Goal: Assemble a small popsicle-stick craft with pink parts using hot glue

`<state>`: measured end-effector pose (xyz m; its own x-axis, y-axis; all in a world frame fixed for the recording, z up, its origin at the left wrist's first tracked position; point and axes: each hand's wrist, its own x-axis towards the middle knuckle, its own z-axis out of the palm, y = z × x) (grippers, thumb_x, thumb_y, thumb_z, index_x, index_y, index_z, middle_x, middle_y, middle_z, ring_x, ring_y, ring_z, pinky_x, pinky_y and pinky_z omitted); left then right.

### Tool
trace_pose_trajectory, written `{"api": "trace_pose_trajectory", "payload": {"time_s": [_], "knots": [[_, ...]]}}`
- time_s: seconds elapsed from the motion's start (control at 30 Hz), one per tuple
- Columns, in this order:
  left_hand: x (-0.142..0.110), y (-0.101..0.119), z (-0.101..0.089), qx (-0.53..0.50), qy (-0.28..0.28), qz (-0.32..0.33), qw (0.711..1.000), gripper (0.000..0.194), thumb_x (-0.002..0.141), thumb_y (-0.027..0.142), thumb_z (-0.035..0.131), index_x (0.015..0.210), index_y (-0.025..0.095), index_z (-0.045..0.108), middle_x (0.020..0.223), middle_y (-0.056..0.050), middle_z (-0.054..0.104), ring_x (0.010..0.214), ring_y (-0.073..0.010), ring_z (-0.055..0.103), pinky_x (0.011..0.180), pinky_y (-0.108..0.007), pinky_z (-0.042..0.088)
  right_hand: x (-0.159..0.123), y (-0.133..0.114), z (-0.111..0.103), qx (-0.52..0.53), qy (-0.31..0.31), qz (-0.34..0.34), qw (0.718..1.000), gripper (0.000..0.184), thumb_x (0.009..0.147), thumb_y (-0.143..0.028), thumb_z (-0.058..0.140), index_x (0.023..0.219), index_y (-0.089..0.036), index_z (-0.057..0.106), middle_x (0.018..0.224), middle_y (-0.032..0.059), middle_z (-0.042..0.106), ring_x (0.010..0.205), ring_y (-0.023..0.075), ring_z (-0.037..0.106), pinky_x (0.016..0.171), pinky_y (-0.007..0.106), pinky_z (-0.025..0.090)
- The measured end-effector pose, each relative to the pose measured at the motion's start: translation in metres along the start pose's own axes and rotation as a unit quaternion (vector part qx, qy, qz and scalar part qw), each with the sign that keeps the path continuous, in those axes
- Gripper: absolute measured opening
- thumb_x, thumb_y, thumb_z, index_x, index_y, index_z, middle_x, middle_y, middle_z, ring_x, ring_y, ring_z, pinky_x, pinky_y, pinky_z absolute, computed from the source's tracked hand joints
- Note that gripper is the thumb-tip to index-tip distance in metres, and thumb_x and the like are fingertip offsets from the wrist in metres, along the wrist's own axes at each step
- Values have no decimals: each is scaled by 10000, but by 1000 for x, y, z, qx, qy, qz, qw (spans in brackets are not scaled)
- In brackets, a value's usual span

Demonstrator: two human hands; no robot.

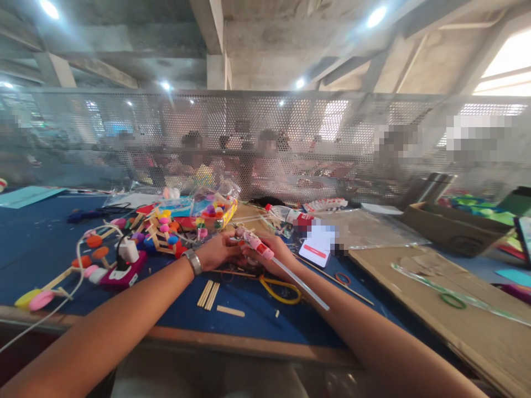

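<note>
My right hand (pixel 276 251) is closed around a pink hot glue gun (pixel 259 246). A long translucent glue stick (pixel 307 290) juts from its back end toward me, over my right forearm. Close against it, my left hand (pixel 222 249) has its fingers curled in near the gun's front; what they hold is hidden. Below the hands lie several craft sticks (pixel 207 294) side by side, and one more flat craft stick (pixel 230 311). A yellow loop (pixel 286 298) rests under my right wrist, and a small pale piece (pixel 277 313) lies near the table edge.
On the left are a magenta power strip (pixel 120 273) with a white charger (pixel 128 251), a white cable, and stick constructions with coloured round pieces (pixel 161 235). A phone (pixel 317 246) and plastic bottle (pixel 290 215) lie beyond. Cardboard (pixel 381 298) and a box (pixel 460 226) occupy the right.
</note>
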<state>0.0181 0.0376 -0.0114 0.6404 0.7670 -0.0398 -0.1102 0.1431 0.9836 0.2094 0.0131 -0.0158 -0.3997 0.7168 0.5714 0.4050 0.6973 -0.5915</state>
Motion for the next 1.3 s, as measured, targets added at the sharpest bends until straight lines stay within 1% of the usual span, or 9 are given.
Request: {"api": "trace_pose_trajectory", "payload": {"time_s": [0.1, 0.17, 0.4, 0.57, 0.7, 0.83, 1.0, 1.13, 1.3], "knots": [[0, 0, 1, -4, 5, -1, 1000, 567, 563, 362, 878, 1019, 118, 645, 752, -29, 696, 605, -124, 650, 625, -254, 523, 0, 1, 1, 10, 10, -1, 1000, 257, 789, -428, 666, 837, -176, 682, 827, 58, 664, 753, 202, 604, 669, 302, 450], [1, 0, 2, -7, 11, 1, 1000, 546, 529, 347, 895, 958, 112, 650, 746, -24, 693, 604, -120, 647, 632, -255, 527, 0, 1, 1, 3, 13, 7, 1000, 253, 793, -425, 659, 815, -174, 676, 804, 51, 656, 725, 192, 593, 653, 294, 441], [2, -2, 0, 17, 47, -4, 999, 538, 547, 389, 878, 936, 124, 618, 685, -19, 693, 574, -131, 655, 583, -241, 517, 0, 1, 2, -25, 27, 19, 999, 263, 817, -419, 626, 730, -171, 636, 737, 32, 622, 662, 158, 552, 607, 265, 407], [2, -2, 0, 1, 29, -18, 999, 530, 529, 441, 873, 882, 121, 639, 703, -32, 707, 582, -139, 669, 586, -239, 518, 0, -1, 1, -22, 36, 31, 999, 268, 806, -419, 637, 709, -168, 634, 731, 27, 623, 648, 150, 548, 599, 260, 411], [-1, 1, 0, -20, 1, -18, 1000, 463, 577, 440, 856, 845, 115, 665, 734, -56, 716, 607, -152, 675, 609, -260, 526, 0, 0, 0, -14, 38, 32, 999, 276, 806, -436, 632, 733, -170, 646, 768, 43, 649, 697, 172, 575, 635, 275, 430], [-3, 3, 1, -27, -20, -19, 999, 440, 584, 443, 852, 825, 120, 674, 717, -55, 711, 604, -162, 678, 615, -270, 528, 0, 0, -2, -22, 45, 27, 998, 281, 812, -433, 609, 696, -178, 612, 725, 38, 624, 657, 167, 559, 608, 278, 418], [-1, 0, -1, -11, 4, -31, 999, 485, 623, 554, 787, 806, 120, 673, 657, -54, 686, 556, -162, 660, 562, -268, 507, 0, 2, -2, -45, 35, 6, 998, 278, 808, -423, 607, 657, -192, 570, 670, 24, 579, 609, 156, 527, 574, 277, 401], [2, -1, -2, 7, 28, -35, 999, 434, 686, 508, 765, 829, 109, 669, 626, -51, 670, 537, -150, 640, 556, -263, 493, 0, 7, 0, -45, 47, 23, 998, 254, 808, -438, 629, 736, -194, 626, 714, 42, 620, 668, 184, 563, 615, 292, 433], [0, -1, -1, -14, 29, -39, 999, 336, 691, 435, 770, 746, 129, 642, 624, -45, 668, 547, -160, 640, 568, -271, 488, 0, 7, 0, -41, 43, 29, 998, 248, 788, -430, 659, 750, -185, 644, 748, 50, 640, 725, 205, 589, 663, 307, 453]]}}
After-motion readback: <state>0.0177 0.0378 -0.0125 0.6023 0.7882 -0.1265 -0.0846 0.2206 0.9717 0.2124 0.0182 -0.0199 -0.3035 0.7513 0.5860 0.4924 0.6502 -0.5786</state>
